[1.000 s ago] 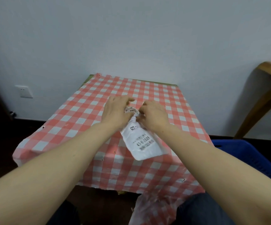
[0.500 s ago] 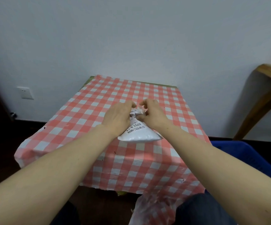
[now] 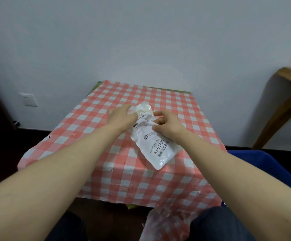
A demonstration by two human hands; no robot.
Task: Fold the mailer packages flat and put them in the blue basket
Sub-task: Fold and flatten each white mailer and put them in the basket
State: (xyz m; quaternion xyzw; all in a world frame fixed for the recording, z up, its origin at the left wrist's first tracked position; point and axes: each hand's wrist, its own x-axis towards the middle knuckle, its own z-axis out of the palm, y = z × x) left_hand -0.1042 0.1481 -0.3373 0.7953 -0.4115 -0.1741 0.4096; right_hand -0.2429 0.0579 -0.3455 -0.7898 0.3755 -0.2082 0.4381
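Note:
A white mailer package with a printed label lies on the red-and-white checked table, its far end crumpled and its near end pointing toward me. My left hand grips the crumpled far end from the left. My right hand pinches the mailer's right edge near the middle. The blue basket stands on the floor to the right of the table, partly hidden by my right forearm.
A wooden table leg and top stand at the far right by the wall. A wall socket is low on the left wall. A loose flap of checked cloth hangs by my knees.
The mailer, bunched up between both hands half a second ago, now lies stretched out longer toward me. My hands have moved slightly apart along its far end.

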